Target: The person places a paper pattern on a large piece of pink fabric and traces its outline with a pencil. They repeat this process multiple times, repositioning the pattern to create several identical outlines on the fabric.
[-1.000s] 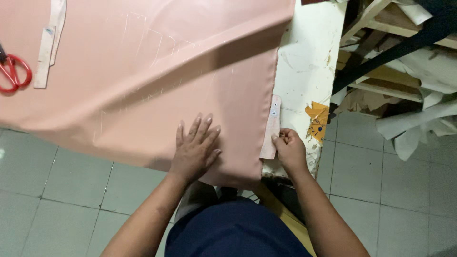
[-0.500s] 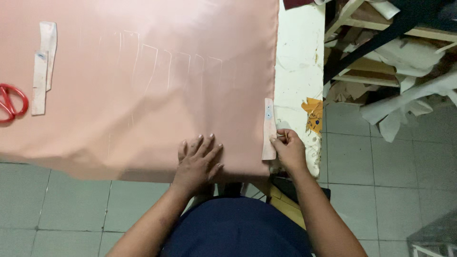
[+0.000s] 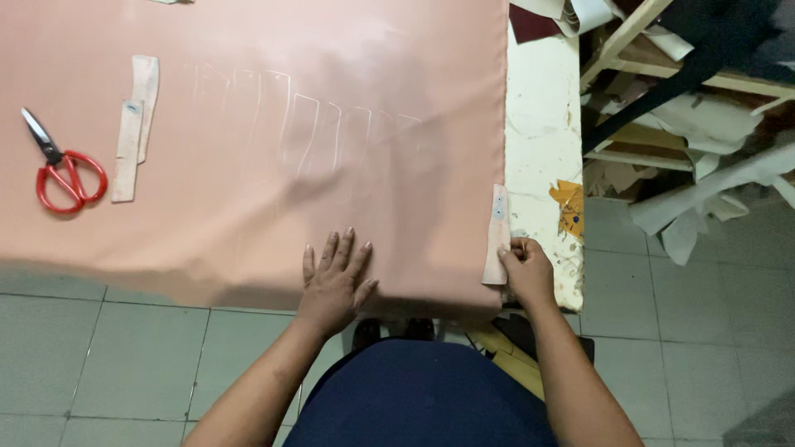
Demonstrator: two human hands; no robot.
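Note:
A large pink fabric sheet (image 3: 248,149) covers the table, with faint chalk outlines drawn across its middle. My left hand (image 3: 334,281) lies flat on the fabric near its front edge, fingers spread. My right hand (image 3: 525,269) pinches the lower end of a narrow pale pattern strip (image 3: 497,232) that rests along the fabric's right edge. Red-handled scissors (image 3: 62,170) lie on the fabric at the far left, beside two more pale pattern strips (image 3: 135,124).
The white tabletop (image 3: 542,124) shows bare to the right of the fabric, with a yellow scrap (image 3: 570,207) near its corner. Wooden frames and pale offcuts (image 3: 687,124) are piled at the right. Grey floor tiles (image 3: 99,364) lie below.
The raised, folded fabric has settled flat across the table. The scissors and strips at the left are now fully in view. Both hands stay at the front edge.

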